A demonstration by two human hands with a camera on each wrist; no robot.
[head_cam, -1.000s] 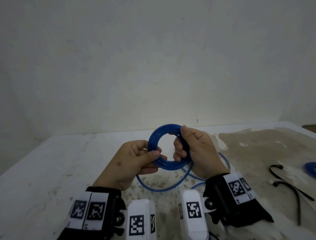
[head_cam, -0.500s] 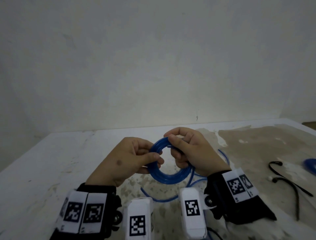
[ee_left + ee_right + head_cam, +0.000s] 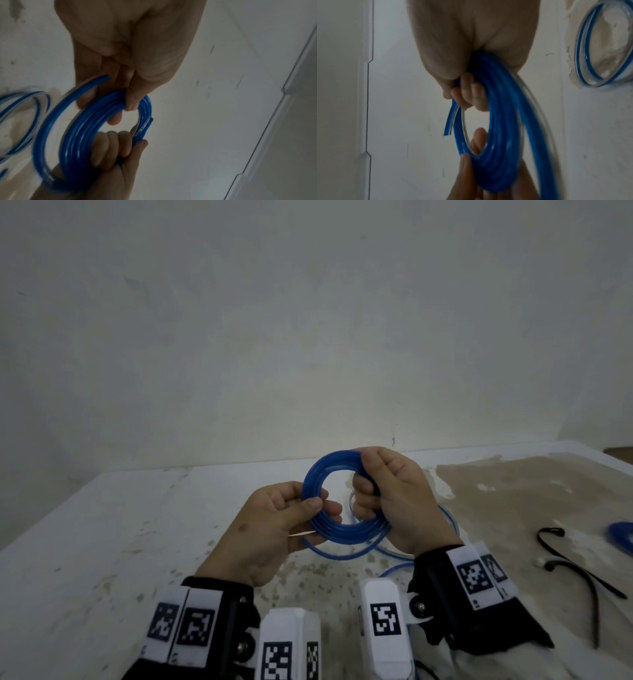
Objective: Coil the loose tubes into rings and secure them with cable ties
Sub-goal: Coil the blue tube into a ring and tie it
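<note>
A blue tube coil (image 3: pixel 322 474) of several turns is held upright above the table between both hands. My left hand (image 3: pixel 284 518) pinches its lower left side between thumb and fingers. My right hand (image 3: pixel 387 487) grips the right side, fingers curled through the ring. In the left wrist view the blue tube coil (image 3: pixel 80 136) shows a short free end sticking out near the fingers. In the right wrist view the blue tube coil (image 3: pixel 501 128) hangs from the right fist. Loose tube (image 3: pixel 342 553) still trails down from the ring to the table.
Two black cable ties (image 3: pixel 582 570) lie on the table (image 3: pixel 102 542) at the right. Another blue coil (image 3: pixel 621 537) sits at the right edge. A wall rises close behind the table. More loose tube (image 3: pixel 583 54) lies on the table.
The ring dipped lower and flatter half a second ago, then came back upright and higher. My right hand shifted from the top of the ring to its right side, wrapping tube on.
</note>
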